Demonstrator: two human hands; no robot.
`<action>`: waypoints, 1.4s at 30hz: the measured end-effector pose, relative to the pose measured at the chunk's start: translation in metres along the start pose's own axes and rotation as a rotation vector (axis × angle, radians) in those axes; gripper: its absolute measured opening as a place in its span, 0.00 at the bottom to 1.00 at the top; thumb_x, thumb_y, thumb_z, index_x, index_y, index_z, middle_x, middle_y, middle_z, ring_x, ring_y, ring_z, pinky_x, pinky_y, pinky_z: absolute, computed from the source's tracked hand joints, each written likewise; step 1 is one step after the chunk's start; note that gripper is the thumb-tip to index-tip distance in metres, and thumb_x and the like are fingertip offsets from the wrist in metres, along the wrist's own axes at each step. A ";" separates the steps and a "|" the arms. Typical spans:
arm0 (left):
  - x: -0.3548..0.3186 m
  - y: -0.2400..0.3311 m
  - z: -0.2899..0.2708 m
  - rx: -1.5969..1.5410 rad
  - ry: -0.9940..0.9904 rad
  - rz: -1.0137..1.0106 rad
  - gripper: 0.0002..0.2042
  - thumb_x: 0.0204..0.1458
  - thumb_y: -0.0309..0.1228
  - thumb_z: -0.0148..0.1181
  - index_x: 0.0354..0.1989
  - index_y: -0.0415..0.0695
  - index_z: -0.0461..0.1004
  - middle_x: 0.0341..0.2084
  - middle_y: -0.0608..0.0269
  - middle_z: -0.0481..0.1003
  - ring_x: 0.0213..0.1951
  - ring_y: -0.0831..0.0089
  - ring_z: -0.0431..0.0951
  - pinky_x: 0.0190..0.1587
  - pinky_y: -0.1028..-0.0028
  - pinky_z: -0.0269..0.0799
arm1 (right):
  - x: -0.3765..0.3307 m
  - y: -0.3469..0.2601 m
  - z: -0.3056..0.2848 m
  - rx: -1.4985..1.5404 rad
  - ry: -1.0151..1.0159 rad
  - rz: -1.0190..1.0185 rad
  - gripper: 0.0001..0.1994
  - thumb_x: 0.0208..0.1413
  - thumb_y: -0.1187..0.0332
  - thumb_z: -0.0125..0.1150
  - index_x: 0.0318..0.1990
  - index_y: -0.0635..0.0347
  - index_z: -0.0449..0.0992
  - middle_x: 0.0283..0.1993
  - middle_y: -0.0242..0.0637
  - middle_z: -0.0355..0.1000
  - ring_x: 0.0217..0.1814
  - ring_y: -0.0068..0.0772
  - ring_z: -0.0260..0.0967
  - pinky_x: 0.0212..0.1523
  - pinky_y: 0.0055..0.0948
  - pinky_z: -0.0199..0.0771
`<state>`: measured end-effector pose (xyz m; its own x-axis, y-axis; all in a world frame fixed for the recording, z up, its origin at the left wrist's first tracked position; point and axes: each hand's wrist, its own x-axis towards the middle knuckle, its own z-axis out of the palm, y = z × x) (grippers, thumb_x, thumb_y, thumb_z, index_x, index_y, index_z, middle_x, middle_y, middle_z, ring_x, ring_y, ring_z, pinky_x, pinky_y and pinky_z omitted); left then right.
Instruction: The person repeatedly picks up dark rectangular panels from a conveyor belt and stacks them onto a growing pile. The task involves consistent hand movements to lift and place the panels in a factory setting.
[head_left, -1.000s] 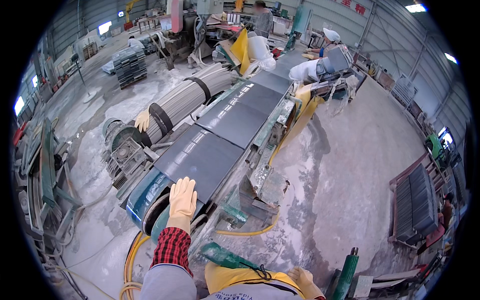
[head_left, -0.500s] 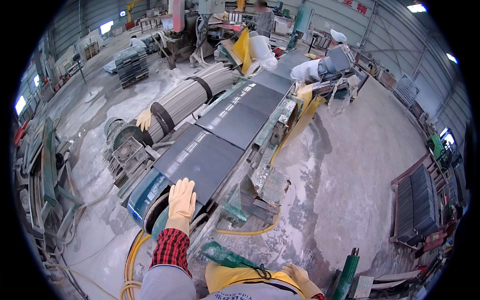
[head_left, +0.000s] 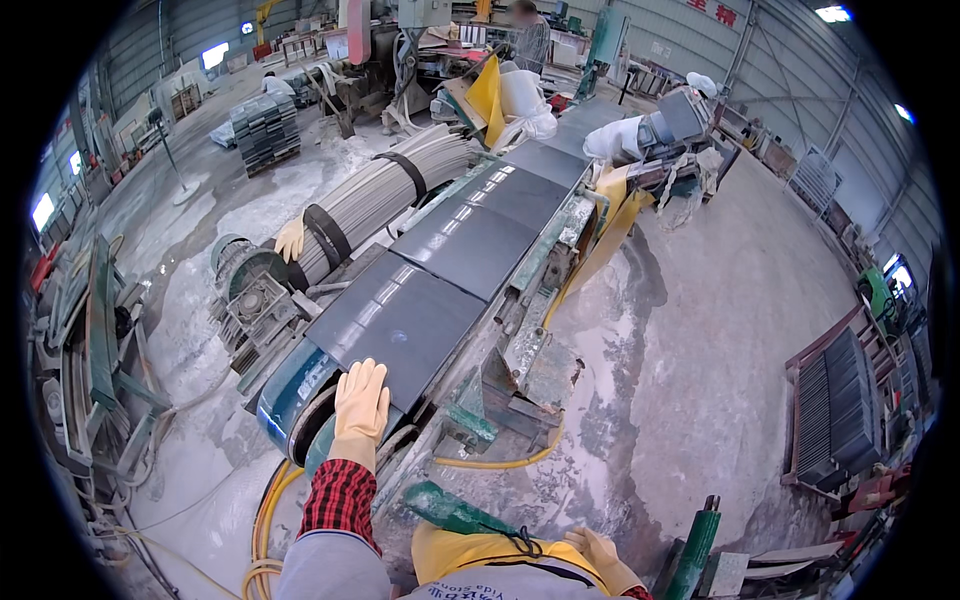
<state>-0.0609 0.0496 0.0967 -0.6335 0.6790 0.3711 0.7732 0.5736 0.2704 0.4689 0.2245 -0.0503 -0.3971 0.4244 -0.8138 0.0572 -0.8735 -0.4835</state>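
My left hand (head_left: 361, 403), in a cream rubber glove, lies flat with fingers stretched at the near edge of a dark polished stone slab (head_left: 385, 320). This slab is on a belt conveyor (head_left: 290, 392), with more dark slabs (head_left: 470, 250) lined up end to end behind it. The conveyor's rounded blue end and roller are beside my left wrist. My right hand (head_left: 598, 552), also gloved, hangs low beside my yellow apron (head_left: 465, 553). Its fingers look loosely extended, and I see nothing in them.
Left of the conveyor lie a strapped bundle of grey rods (head_left: 365, 200), a spare glove (head_left: 290, 238) and a motor (head_left: 255, 305). A yellow hose (head_left: 510, 462) runs along the right. Stacked dark slabs (head_left: 835, 410) stand far right. A green post (head_left: 692, 550) rises nearby. Other people are farther back.
My left hand stays flat at the slab's edge, almost unmoved. The white cap of a person at the back right has shifted right and down. My right hand is unchanged.
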 end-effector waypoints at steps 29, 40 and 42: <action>-0.019 -0.007 -0.005 0.016 0.055 0.008 0.20 0.55 0.33 0.55 0.57 0.47 0.68 0.59 0.53 0.67 0.62 0.52 0.63 0.65 0.54 0.54 | 0.009 0.007 -0.010 0.074 0.004 -0.014 0.15 0.63 0.69 0.50 0.51 0.71 0.65 0.50 0.60 0.71 0.45 0.51 0.74 0.48 0.42 0.78; -0.024 -0.008 -0.013 0.014 0.004 0.006 0.21 0.57 0.32 0.53 0.60 0.47 0.67 0.61 0.49 0.66 0.64 0.50 0.62 0.67 0.57 0.54 | 0.006 0.005 -0.006 0.065 0.046 -0.023 0.12 0.62 0.70 0.52 0.49 0.69 0.67 0.48 0.58 0.72 0.42 0.50 0.75 0.45 0.41 0.79; -0.027 -0.011 -0.011 0.006 0.011 0.006 0.21 0.57 0.32 0.53 0.60 0.47 0.67 0.61 0.49 0.66 0.64 0.50 0.62 0.67 0.57 0.54 | 0.006 0.005 -0.006 0.061 0.042 -0.025 0.13 0.62 0.70 0.52 0.49 0.69 0.67 0.48 0.59 0.72 0.42 0.50 0.75 0.45 0.41 0.79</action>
<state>-0.0519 0.0203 0.0941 -0.6281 0.6774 0.3829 0.7770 0.5722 0.2622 0.4721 0.2244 -0.0599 -0.3593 0.4546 -0.8150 -0.0089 -0.8750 -0.4841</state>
